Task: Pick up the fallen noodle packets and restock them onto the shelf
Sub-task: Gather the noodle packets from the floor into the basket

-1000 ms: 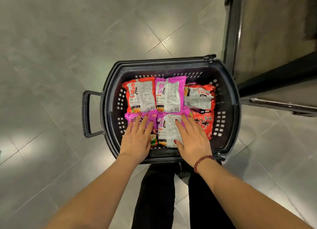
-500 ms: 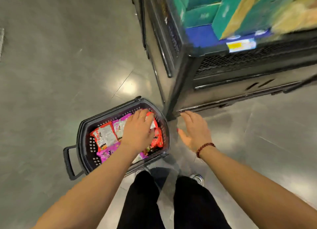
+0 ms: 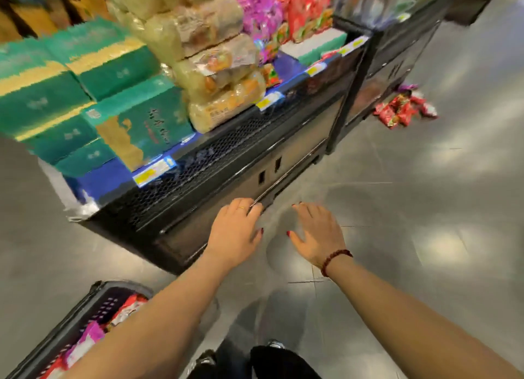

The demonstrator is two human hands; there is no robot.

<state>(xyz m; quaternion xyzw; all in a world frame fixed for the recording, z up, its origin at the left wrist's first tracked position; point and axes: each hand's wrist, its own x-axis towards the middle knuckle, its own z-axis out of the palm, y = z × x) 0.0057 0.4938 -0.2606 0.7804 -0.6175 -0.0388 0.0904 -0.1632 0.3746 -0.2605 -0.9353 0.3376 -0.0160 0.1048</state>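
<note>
Several red and purple noodle packets (image 3: 402, 109) lie in a heap on the floor at the far right, beside the shelf base. A dark basket (image 3: 82, 319) at the bottom left holds more red and pink packets (image 3: 93, 336). Similar red and purple packets (image 3: 283, 12) stand on the shelf (image 3: 226, 143) at the top. My left hand (image 3: 235, 234) and my right hand (image 3: 317, 234) hover empty, fingers spread, in front of the shelf's black base. Both are well short of the fallen heap.
Green boxes (image 3: 85, 95) and clear bags of pale noodles (image 3: 212, 66) fill the shelf's left part. A second black shelf unit (image 3: 397, 52) stands further right. Grey tiled floor (image 3: 411, 222) stretches to the right. My dark trousers and shoes show at the bottom.
Both hands have left the basket and come up in front of the shelf base. The view has swung up and right, bringing the shelf goods and the fallen heap into sight.
</note>
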